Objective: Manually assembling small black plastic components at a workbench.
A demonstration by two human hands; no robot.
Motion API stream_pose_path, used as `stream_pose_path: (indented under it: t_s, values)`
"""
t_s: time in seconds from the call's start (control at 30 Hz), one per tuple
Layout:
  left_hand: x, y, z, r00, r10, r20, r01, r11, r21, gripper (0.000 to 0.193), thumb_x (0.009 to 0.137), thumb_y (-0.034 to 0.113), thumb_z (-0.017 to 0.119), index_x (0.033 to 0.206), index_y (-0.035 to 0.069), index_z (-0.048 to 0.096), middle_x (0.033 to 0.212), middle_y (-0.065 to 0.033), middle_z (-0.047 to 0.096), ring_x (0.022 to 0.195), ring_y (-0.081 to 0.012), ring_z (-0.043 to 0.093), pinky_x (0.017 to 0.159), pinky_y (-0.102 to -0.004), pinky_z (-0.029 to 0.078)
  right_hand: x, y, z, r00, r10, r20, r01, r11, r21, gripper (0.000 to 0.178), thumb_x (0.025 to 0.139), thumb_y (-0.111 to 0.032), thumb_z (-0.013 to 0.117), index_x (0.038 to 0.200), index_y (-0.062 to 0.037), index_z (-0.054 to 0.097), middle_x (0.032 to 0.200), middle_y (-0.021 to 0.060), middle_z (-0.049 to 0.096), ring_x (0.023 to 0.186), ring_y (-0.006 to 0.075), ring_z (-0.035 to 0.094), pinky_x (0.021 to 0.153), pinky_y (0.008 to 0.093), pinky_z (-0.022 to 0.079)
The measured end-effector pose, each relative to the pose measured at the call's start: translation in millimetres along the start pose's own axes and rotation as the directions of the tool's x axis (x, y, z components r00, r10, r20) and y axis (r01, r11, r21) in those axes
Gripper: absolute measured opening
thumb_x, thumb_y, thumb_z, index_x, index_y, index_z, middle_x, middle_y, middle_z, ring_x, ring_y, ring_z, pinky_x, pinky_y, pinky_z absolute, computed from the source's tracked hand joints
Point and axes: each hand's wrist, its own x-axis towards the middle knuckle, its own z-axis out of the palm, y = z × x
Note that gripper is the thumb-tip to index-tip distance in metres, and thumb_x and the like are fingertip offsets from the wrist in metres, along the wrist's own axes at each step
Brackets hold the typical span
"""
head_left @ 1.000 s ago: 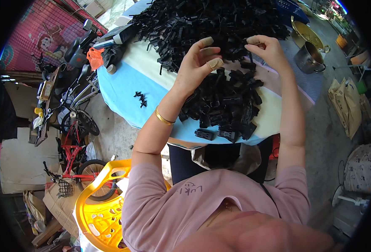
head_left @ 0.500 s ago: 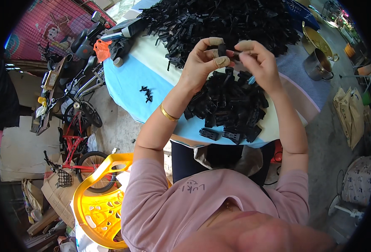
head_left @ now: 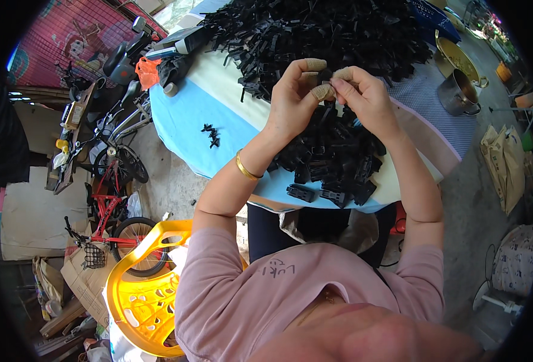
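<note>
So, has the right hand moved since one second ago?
Yes, the right hand has moved to the left, farther from the steel pot.

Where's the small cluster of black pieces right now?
In the head view, the cluster lies on the tablecloth's blue stripe, left of the left hand and nearer the person than the orange bag.

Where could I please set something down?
Bare: the pale-blue cloth strip between orange plastic bag and small black plastic cluster; the grey mesh sheet left of the round silver pot. Crowded: near black plastic heap by the left hand and right hand; larger black plastic heap beyond.
</note>
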Motion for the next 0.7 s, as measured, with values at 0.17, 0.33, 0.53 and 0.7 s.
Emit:
stream_pose_path:
  t_s: [0.17, 0.33, 0.53, 0.7]
  values:
    - [-5, -6, 3, 0.977, 0.185, -0.109, -0.159, 0.964, 0.214, 0.029, 0.079, -0.002, 0.059, 0.107, -0.003, 0.051, 0.088, -0.0101, 0.063, 0.077, -0.0125, 0.061, 0.072, -0.0238, 0.048, -1, 4, 5, 1.000, 0.001, -0.028, -0.002, 1.000, -0.024, 0.013, 0.089, -0.012, 0.049, 0.088, -0.0018, 0.057, 0.067, -0.0019, 0.053, 0.060, 0.0038, 0.047, 0.054, 0.0164, 0.037]
    - [-11, -3, 6, 0.956, 0.249, -0.157, -0.199, 0.939, 0.280, 0.024, 0.077, -0.004, 0.059, 0.101, -0.003, 0.056, 0.089, -0.0113, 0.063, 0.079, -0.0147, 0.062, 0.073, -0.0244, 0.048, -5, -5, 10, 0.998, 0.041, -0.043, -0.041, 0.999, -0.018, 0.014, 0.090, -0.012, 0.048, 0.085, -0.0022, 0.057, 0.064, -0.0023, 0.052, 0.058, 0.0031, 0.046, 0.052, 0.0163, 0.036]
    - [-11, 4, 10, 0.891, 0.449, -0.070, -0.360, 0.792, 0.493, 0.020, 0.076, -0.006, 0.059, 0.096, -0.003, 0.056, 0.089, -0.0120, 0.063, 0.080, -0.0154, 0.061, 0.073, -0.0253, 0.048, -5, -8, 6, 0.994, 0.106, -0.016, -0.106, 0.994, -0.014, 0.014, 0.090, -0.012, 0.048, 0.085, -0.0017, 0.057, 0.063, -0.0022, 0.051, 0.056, 0.0034, 0.044, 0.051, 0.0171, 0.036]
    - [0, 13, -2, 0.997, 0.012, -0.076, -0.032, 0.962, -0.270, 0.027, 0.091, 0.009, 0.043, 0.117, 0.003, 0.039, 0.110, -0.0188, 0.054, 0.097, -0.0234, 0.057, 0.082, -0.0316, 0.047, -6, -13, 6, 0.905, -0.408, -0.122, 0.357, 0.884, -0.303, 0.014, 0.080, -0.005, 0.061, 0.093, -0.0006, 0.058, 0.068, 0.0007, 0.054, 0.056, 0.0032, 0.047, 0.049, 0.0174, 0.037]
